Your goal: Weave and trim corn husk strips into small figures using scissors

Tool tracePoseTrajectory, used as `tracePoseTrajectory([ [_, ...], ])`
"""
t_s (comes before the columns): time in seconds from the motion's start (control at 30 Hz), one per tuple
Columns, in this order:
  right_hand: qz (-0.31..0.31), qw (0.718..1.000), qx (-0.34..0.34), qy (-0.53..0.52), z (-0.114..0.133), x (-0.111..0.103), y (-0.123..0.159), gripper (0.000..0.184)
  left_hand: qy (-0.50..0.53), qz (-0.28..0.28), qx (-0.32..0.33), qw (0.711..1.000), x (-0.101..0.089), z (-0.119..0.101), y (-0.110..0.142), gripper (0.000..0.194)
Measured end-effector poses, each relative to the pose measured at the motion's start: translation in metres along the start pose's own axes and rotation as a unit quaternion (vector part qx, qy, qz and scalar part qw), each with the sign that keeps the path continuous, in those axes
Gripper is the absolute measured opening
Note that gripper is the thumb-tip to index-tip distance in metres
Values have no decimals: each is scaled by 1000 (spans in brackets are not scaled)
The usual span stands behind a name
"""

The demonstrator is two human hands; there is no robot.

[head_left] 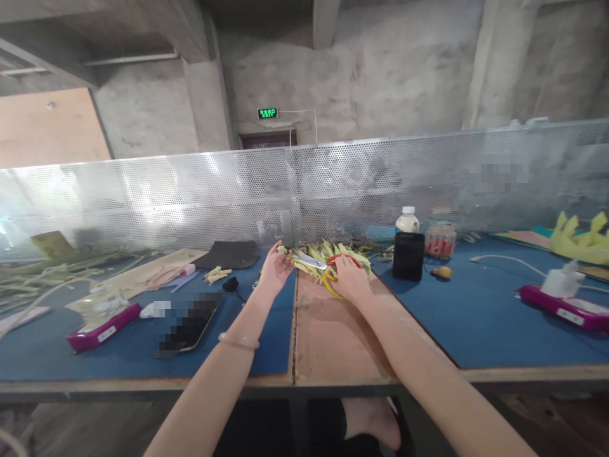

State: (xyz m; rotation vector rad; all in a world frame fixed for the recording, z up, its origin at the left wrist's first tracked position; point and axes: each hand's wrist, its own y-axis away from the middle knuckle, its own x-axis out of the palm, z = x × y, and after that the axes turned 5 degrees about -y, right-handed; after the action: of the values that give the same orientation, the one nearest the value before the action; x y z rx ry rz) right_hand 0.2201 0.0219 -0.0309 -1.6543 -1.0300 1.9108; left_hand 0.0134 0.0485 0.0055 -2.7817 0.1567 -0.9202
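Note:
My left hand (276, 271), with a pale bangle on the wrist, is closed with its fingers around a thin green sprig with small pale buds (282, 249). To its right, my right hand (351, 279) grips a pair of scissors (311, 261) with silver blades and red and yellow handles. The blades point left at the sprig, close to my left fingers; whether they touch the stem I cannot tell. Behind and beneath the scissors lies a heap of yellow-green leaves (359, 254) on a light wooden board (333, 343).
On the left blue mat (266, 355) lie a phone (190, 324), a purple power strip (104, 327) and dark sheets (226, 254). On the right stand a black box (408, 256), a bottle (407, 221), a jar (440, 240) and another power strip (566, 308). A perforated metal screen (214, 197) runs behind.

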Motion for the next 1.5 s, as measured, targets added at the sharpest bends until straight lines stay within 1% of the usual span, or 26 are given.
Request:
tracePoseTrajectory([
  [0.13, 14, 1000, -12, -5, 3, -1, 1, 33, 1, 11, 3, 1000, -1, 0, 0, 52],
  [0.27, 19, 1000, -14, -7, 3, -1, 1, 33, 0, 17, 9, 1000, -2, -1, 0, 52],
  [0.67, 1, 1000, 9, -5, 0, 0, 0, 29, -11, 14, 9, 1000, 2, -4, 5, 54],
  [0.83, -4, 1000, 17, -7, 0, 2, 0, 30, -20, 6, 14, 1000, 3, -2, 2, 48],
  [1.0, -7, 1000, 24, -13, -1, 3, 0, 31, -28, -20, 25, 999, 4, 3, -1, 23],
  [1.23, -6, 1000, 21, -20, -3, 1, 0, 32, -34, -19, 42, 998, 6, 4, -1, 22],
  [1.5, -1, 1000, 3, -21, 1, 0, 1, 30, -12, -24, 64, 998, 5, 0, -2, 20],
])
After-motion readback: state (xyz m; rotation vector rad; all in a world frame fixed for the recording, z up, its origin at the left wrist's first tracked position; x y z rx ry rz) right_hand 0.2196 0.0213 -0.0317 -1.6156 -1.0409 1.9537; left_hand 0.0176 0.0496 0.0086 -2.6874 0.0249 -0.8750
